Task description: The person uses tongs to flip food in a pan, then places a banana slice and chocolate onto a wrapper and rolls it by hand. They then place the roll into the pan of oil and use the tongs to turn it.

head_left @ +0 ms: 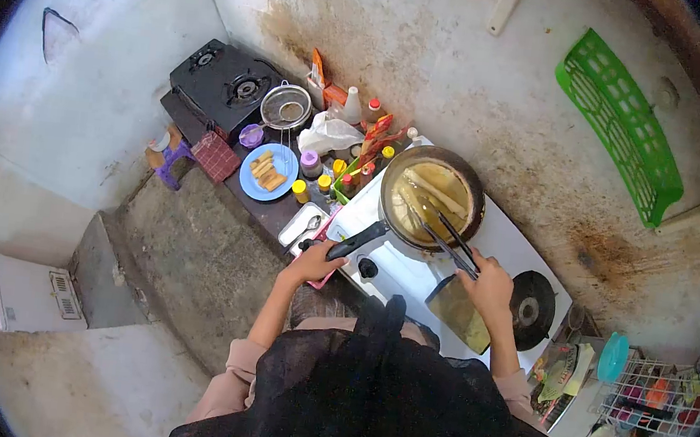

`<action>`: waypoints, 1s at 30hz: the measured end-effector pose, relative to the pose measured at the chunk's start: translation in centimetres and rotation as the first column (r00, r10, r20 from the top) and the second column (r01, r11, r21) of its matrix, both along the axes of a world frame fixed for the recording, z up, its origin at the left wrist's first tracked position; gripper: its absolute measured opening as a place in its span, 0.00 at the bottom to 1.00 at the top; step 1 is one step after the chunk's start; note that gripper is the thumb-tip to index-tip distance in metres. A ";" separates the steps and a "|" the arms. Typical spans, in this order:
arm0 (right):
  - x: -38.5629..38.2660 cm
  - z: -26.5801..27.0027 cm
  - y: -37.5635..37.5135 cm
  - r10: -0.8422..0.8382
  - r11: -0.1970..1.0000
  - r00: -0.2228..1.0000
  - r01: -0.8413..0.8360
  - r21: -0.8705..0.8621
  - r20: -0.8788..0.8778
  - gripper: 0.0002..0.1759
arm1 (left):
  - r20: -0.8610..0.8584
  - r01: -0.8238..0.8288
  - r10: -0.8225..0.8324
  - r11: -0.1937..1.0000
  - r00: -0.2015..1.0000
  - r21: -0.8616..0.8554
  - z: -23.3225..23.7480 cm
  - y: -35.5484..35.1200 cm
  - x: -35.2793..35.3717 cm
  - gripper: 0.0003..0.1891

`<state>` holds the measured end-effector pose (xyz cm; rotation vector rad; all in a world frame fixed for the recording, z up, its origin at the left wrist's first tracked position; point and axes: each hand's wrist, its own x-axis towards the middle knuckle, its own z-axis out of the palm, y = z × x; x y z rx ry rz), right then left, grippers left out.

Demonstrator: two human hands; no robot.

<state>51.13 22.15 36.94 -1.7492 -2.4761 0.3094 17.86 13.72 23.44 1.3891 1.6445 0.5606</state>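
Observation:
My left hand (311, 263) is wrapped round the black handle of a frying pan (477, 199) that sits on the white stove (390, 281). Several long pale rolls (435, 192) lie in the pan's bubbling oil. From the right, my right hand (490, 284) grips a pair of dark tongs (454, 248), whose tips reach in among the rolls. Left of the pan, a blue plate (252, 189) carries several golden-brown rolls (269, 172).
A second burner (533, 299) is at the stove's right. Bottles with coloured caps (311, 163), a strainer (287, 107) and a black stove (220, 77) stand on the counter leftward. A white tray with spoons (303, 225) is by my left hand. A dish rack (657, 396) stands at right.

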 end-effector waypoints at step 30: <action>5.8 -3.4 4.8 -0.712 0.378 0.647 0.026 -0.925 -0.273 0.23 | 0.022 0.054 -0.055 0.997 0.998 0.055 0.3 0.2 -0.3 0.18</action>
